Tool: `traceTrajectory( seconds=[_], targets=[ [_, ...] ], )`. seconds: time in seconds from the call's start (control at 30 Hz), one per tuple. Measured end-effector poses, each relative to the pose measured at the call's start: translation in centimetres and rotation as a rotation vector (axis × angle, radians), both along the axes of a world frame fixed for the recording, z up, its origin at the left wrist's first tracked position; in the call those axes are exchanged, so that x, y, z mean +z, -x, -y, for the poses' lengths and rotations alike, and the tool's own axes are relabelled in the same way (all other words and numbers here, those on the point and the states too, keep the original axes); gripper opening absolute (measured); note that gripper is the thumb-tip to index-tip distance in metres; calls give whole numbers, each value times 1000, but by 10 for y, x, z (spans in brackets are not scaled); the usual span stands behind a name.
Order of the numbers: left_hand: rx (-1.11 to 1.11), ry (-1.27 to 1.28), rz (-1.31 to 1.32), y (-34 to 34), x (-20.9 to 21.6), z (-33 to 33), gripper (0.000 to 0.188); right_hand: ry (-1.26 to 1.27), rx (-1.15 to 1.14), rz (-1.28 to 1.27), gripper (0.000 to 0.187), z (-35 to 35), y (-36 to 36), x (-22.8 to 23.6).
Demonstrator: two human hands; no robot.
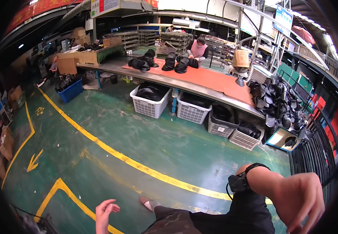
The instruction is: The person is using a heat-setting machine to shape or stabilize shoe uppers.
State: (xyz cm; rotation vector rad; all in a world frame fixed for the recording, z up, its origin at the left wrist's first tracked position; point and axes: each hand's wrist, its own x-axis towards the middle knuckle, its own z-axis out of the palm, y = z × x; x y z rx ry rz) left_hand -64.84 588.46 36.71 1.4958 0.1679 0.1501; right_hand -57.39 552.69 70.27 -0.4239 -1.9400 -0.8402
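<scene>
The left grip [104, 210] is empty, fingers apart; the right grip [301, 195] is blurry, so I cannot tell. The nearest plastic basket [245, 141] sits on the floor [176, 156] by the bench [112, 68]. It looks stiff, maybe heavy; best held at both sides.

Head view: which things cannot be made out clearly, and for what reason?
All in the head view:
Right hand: finger details lost to blur.
Left hand: forearm cut off by the lower edge.
Person in pink: fingers too small to tell.
Leftmost white basket: walls hide deeper contents.
</scene>
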Motion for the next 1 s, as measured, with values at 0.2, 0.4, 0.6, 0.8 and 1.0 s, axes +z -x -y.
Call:
traceTrajectory(
  seconds=[0.2, 0.4, 0.6, 0.8, 1.0],
  targets=[
    [52, 20, -272, -52, -28, -112, 32, 457, -34, -231, 22, -82, -170, -60],
    [303, 167, -585, -29, -126, -248, 37, 1053, -221, -1391, 25, -337, -319, -220],
    [339, 328, -792, 16, -290, -373, 38, 1652, -422, -870, 34, -519, -334, -366],
    [244, 180, -729, -23, -303, -549, 32, 1923, -688, -546, 35, -620, -341, -519],
    [254, 88, -696, -69, -282, -695, 28, 2431, -916, -838, 32, -675, -363, -616]
  ],
)
